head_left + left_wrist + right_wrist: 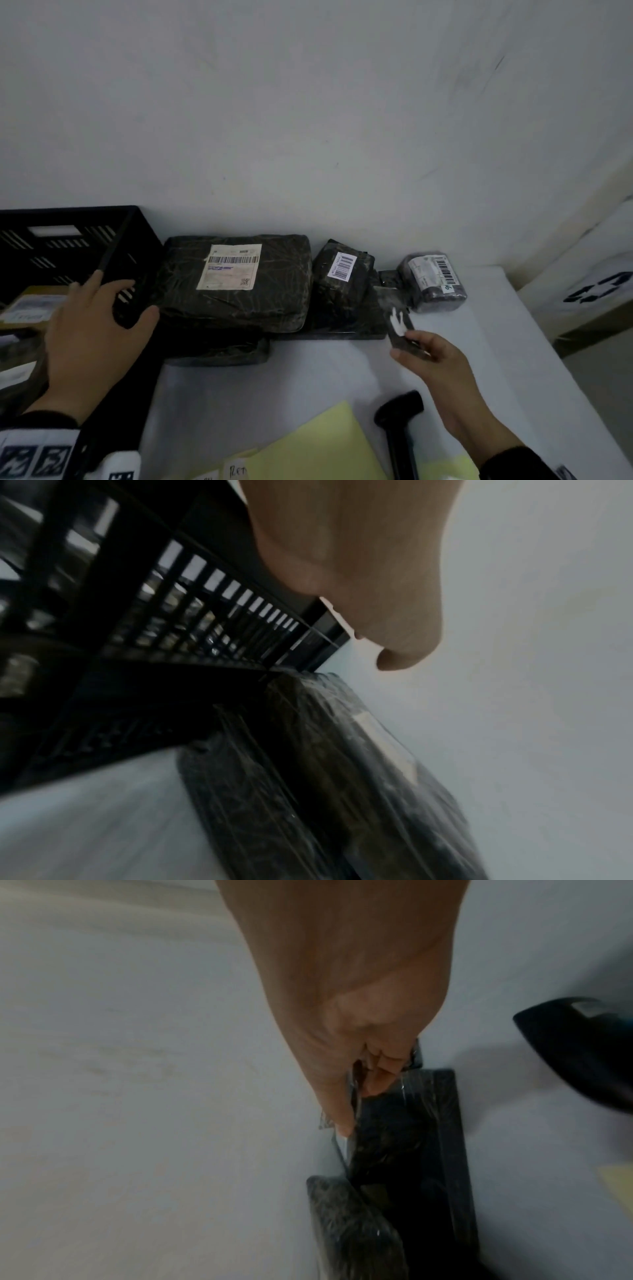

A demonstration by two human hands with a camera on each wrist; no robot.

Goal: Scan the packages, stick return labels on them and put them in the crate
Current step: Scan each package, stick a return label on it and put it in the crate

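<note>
1. Head view: the left hand point(90, 329) hangs over the right wall of the black crate point(133, 240), fingers spread and straight, gripping nothing. The crate stands at the table's point(274, 383) left edge, against the wall, with packages already inside.
2. Just right of the crate lies the large package point(236, 284), dark-wrapped with a shipping label on top, resting on another flat dark parcel. Beside it sits a smaller package point(342, 274) with a barcode sticker, and further right a grey package point(435, 282).
3. The right hand point(435, 359) pinches a thin dark package point(400, 325) by its near end, lifted off the table in front of the others. It is blurred; a white patch shows on its top.
4. A black scanner point(399, 421) lies near the right wrist, next to yellow sheets point(318, 448).
5. Left wrist view: the left hand point(356, 569) is above the crate point(192, 593) wall, thumb extended, the large package point(342, 764) below it.
6. Right wrist view: the right hand point(359, 1042) has thumb and curled fingers clamped on the thin dark package point(383, 1123); the scanner point(578, 1056) shows at the right edge.
</note>
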